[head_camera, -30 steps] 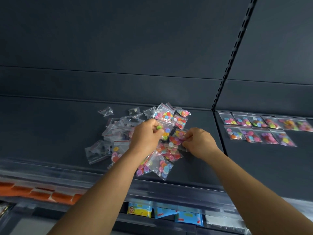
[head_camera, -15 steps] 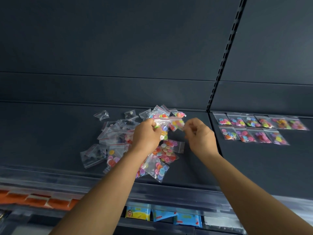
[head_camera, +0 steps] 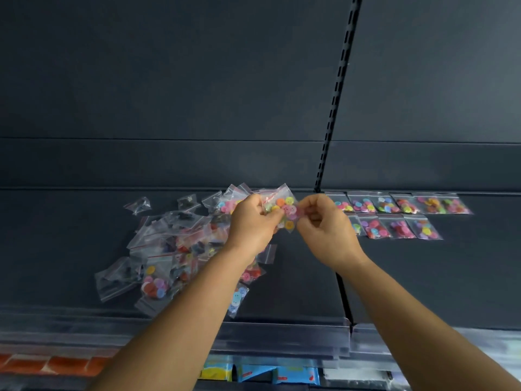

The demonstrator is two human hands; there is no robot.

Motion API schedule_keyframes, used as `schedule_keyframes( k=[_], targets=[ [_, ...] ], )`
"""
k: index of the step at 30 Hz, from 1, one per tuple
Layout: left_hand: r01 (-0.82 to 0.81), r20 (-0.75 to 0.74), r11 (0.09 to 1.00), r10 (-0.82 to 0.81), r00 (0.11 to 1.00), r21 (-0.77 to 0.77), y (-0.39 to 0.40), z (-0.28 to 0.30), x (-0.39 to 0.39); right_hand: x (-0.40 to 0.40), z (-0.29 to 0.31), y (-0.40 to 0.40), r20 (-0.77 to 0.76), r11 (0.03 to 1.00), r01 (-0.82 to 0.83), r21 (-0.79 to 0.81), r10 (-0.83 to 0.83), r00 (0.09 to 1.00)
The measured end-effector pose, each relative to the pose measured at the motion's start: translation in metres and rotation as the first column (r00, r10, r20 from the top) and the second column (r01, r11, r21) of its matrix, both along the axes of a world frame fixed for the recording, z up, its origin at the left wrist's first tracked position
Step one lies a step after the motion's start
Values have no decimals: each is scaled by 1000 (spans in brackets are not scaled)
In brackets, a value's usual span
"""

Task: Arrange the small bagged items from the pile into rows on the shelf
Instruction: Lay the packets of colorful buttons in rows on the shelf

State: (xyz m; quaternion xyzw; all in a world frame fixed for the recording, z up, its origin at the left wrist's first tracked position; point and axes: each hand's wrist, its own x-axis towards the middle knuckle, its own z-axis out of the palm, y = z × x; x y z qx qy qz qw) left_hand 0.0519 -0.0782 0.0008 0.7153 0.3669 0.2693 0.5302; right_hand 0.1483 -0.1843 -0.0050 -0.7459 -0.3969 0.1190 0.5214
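**Bag of buttons held up between both hands**

The bag of buttons [head_camera: 284, 211], clear crinkly plastic with a red seal strip and round pastel buttons inside, is lifted above the shelf [head_camera: 296, 283]. The left hand [head_camera: 251, 224] pinches its left edge with curled fingers; the right hand [head_camera: 324, 230] pinches its right edge between thumb and fingertips.

At 8 o'clock from the hands lies the pile [head_camera: 174, 249], a loose heap of overlapping glossy bags, some holding bright buttons, some dark contents. At 3 o'clock the rows [head_camera: 400, 214] lie flat, edge to edge, in two lines at the back of the matte dark shelf, with bare surface in front of them. A slotted upright [head_camera: 337, 94] divides the back panels. Below the clear front lip, blue packets [head_camera: 282, 375] show; their print is unreadable.
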Motion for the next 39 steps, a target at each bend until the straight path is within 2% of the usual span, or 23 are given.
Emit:
schedule_keyframes(
  k=[4,10,14,19,24,29,36,39],
  targets=[
    [61,16,998,-61,998,17,-24,3,31,29,9,-21,-83,996,83,33,-80,993],
    [94,5,995,-94,996,29,-79,5,92,93,8,-73,-160,996,86,-32,-90,983],
    [112,-15,994,-112,994,-15,-121,3,138,139,10,-114,-283,997,75,-35,-82,955],
    [122,-34,993,-122,992,-4,-166,-2,191,195,6,-159,-298,985,163,-55,-172,939],
    [93,-149,989,-76,986,114,-195,-13,230,240,-7,-193,-267,955,279,-102,-296,917],
    [181,-258,952,-115,959,249,-219,-24,259,273,-23,-215,-103,915,350,-201,-375,921],
    [206,-303,893,-83,949,401,-233,-26,285,287,-38,-224,7,884,358,-301,-374,928],
    [261,-400,809,-35,916,527,-235,-29,285,286,-37,-226,117,869,347,-353,-327,938]
  ],
)
